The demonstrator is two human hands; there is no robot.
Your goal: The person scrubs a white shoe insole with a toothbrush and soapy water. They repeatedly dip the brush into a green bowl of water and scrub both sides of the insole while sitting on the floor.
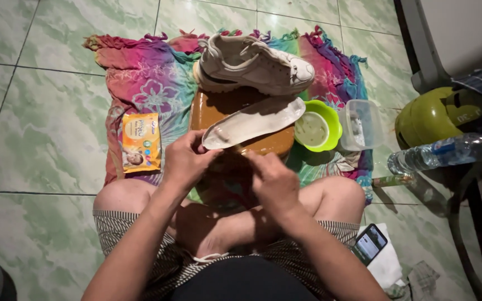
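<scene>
My left hand (187, 159) pinches the near end of a white shoe insole (255, 121), which lies slanted across a brown wooden board (210, 108). My right hand (274, 181) hovers just below the insole with its fingers curled in; whether it holds anything I cannot tell. A white sneaker (255, 64) lies on its side at the far end of the board. I sit cross-legged on the floor behind them.
A multicoloured cloth (146, 75) covers the green tiled floor under the board. On it lie a yellow wet-wipes pack (140, 142), a green bowl (330, 114) of pale liquid and a clear plastic tub (362, 124). A water bottle (442, 153), a green helmet (430, 114) and a phone (369, 243) sit at right.
</scene>
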